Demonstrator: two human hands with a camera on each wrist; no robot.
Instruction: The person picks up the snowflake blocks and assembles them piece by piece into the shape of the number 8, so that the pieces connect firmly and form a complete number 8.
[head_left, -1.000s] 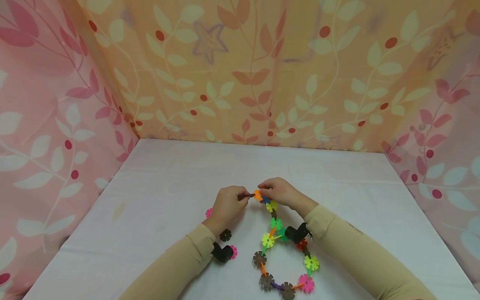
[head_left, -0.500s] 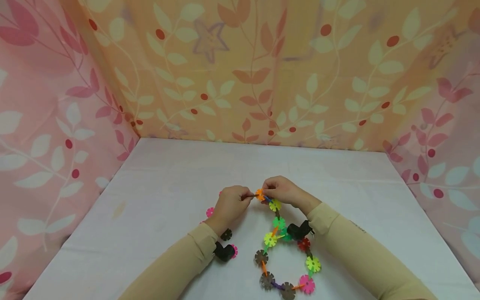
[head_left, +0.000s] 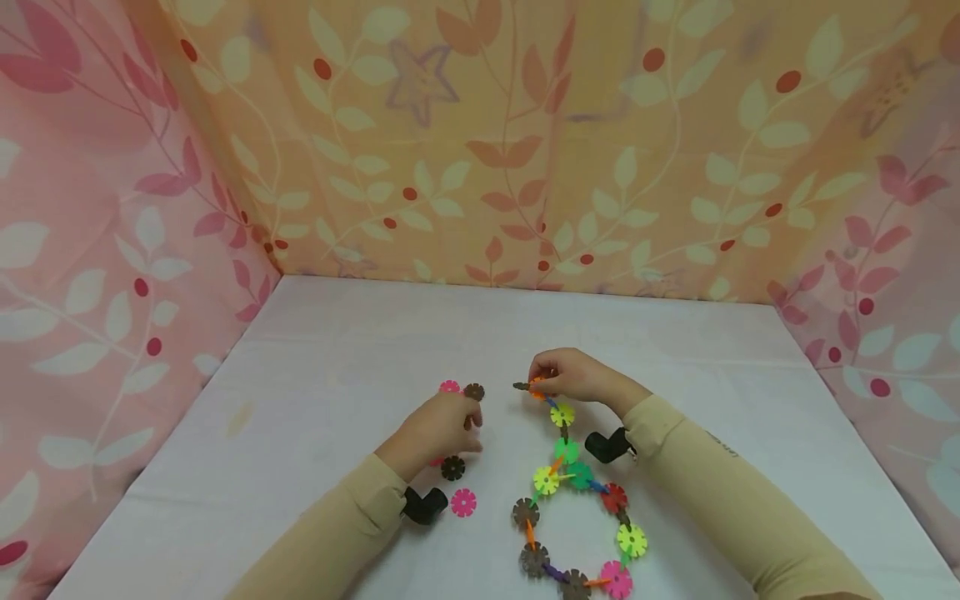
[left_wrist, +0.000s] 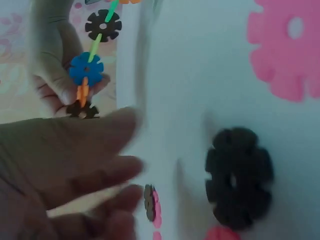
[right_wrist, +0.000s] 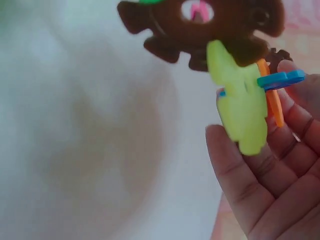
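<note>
One chain of interlocked, multicoloured, flower-shaped plastic discs, laid partly as a ring on the white-covered bench; its far end, tipped with a dark brown notched disc, is gripped by the right hand. Nothing is held by the left hand, fingers loosely bent, near loose pink discs and blackish-brown discs.

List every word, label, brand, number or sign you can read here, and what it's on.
No text can be read.
Right sleeve: a small dark mark, possibly lettering, too small and blurred to read.
Linked discs: no lettering visible.
Back cloth: leaf, berry and star patterns, no words.
</note>
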